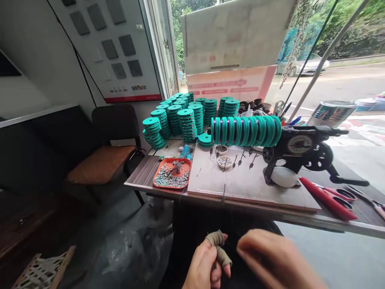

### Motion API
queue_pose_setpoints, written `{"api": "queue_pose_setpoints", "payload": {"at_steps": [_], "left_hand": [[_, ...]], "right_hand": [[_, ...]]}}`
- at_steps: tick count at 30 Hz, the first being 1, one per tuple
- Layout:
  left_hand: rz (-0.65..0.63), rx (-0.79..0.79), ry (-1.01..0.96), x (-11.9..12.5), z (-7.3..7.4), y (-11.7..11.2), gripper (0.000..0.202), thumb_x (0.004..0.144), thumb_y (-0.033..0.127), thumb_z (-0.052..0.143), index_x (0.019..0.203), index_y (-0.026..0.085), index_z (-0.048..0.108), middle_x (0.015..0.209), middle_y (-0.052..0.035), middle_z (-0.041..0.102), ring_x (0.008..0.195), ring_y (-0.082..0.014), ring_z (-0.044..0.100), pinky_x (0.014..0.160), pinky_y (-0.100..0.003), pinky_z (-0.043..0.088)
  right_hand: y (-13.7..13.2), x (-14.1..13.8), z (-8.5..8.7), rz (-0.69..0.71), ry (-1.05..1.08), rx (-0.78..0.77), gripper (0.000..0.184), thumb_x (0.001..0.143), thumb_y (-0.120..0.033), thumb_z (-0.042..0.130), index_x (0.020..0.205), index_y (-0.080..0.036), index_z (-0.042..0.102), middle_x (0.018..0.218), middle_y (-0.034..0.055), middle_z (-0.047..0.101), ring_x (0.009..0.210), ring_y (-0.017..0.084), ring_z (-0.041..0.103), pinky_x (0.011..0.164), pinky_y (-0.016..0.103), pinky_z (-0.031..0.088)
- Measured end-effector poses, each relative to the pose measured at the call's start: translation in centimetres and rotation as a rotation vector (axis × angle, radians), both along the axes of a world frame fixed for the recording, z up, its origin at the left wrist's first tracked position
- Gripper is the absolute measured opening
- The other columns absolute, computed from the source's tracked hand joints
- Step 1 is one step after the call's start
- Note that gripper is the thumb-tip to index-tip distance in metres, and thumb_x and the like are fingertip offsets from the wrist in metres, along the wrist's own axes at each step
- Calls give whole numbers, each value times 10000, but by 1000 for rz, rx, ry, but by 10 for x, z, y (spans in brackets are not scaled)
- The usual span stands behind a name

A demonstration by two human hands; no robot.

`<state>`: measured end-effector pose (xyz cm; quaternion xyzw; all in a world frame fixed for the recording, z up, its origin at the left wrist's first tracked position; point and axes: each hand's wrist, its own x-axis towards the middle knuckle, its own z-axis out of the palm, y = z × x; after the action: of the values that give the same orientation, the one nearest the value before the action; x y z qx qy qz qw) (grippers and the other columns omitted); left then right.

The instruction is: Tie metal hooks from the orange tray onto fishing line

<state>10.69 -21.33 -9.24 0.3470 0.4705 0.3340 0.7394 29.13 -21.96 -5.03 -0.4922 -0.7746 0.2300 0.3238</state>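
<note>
My left hand (207, 263) is low in front of the table, fingers curled, with cloth tape wrapped round the thumb and a fingertip. It pinches something thin that I cannot make out. My right hand (270, 259) is beside it, blurred, back toward the camera, fingers hidden. Above them on the table a row of teal spools (246, 130) sits on the shaft of a black hand-crank winding machine (300, 150). Several stacks of teal spools (180, 116) stand at the back.
An orange tray (173, 173) of small metal parts lies at the table's left end, with two small dishes (224, 156) near it. Red-handled scissors (331, 198) lie to the right. A metal cup (332, 112) stands behind the machine. A chair (105, 158) is left.
</note>
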Motion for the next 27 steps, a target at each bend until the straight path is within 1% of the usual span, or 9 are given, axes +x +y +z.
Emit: {"api": "queue_pose_setpoints", "payload": {"at_steps": [1,4,6,8,11,15,20,22,27], "left_hand": [[19,-7,42,-2,0,-2,580,704,550,522,1072,102,546,541,20,507,444,-71,242,420,-224,160],[53,-10,207,-6,-2,-7,503,742,568,486,955,128,604,505,33,484,450,-92,336,441,-232,235],[77,63,348,-8,-3,-9,424,764,533,481,849,149,639,561,4,532,529,-134,450,505,-256,326],[105,181,495,-10,-5,-10,355,781,472,490,788,165,668,688,-41,600,690,-190,529,651,-294,391],[79,317,624,-13,-8,-11,307,809,398,475,814,177,688,817,-74,634,828,-230,538,811,-322,371],[10,302,631,-16,-9,-11,326,839,386,428,860,174,676,843,-76,623,842,-229,538,808,-308,381],[57,328,672,-13,-14,-14,347,849,382,399,859,170,673,833,-77,619,832,-227,541,811,-312,384],[85,356,678,-13,-16,-15,334,845,368,412,866,167,678,837,-84,627,825,-229,546,811,-318,389],[40,325,601,-18,-15,-15,262,803,349,507,884,190,699,863,-85,651,858,-240,552,833,-317,390]], "right_hand": [[0,-17,-12,60,64,-52,270,885,-290,401,676,-211,552,599,0,595,527,108,555,498,182,420],[0,-42,-35,76,187,-142,240,895,-277,413,714,-188,544,621,4,586,541,116,548,521,190,424],[0,-43,-39,61,193,-154,247,891,-285,419,699,-183,537,614,4,574,535,122,540,513,198,416],[-2,-41,-39,49,163,-157,258,886,-284,421,674,-182,527,596,2,559,524,125,527,503,205,408],[-4,-40,-37,34,136,-184,249,877,-282,435,666,-183,523,594,3,560,522,129,521,502,208,408],[-5,-43,-39,29,146,-214,256,877,-295,436,662,-184,518,589,1,558,520,128,515,499,205,405],[-6,-42,-41,14,157,-230,242,876,-290,431,684,-178,526,613,6,569,538,130,527,521,205,416],[-6,-42,-42,18,139,-226,250,877,-291,426,675,-180,522,603,3,562,529,128,516,512,205,410],[-6,-42,-44,15,134,-233,250,876,-294,428,672,-184,523,599,2,564,523,129,517,502,205,410]]}}
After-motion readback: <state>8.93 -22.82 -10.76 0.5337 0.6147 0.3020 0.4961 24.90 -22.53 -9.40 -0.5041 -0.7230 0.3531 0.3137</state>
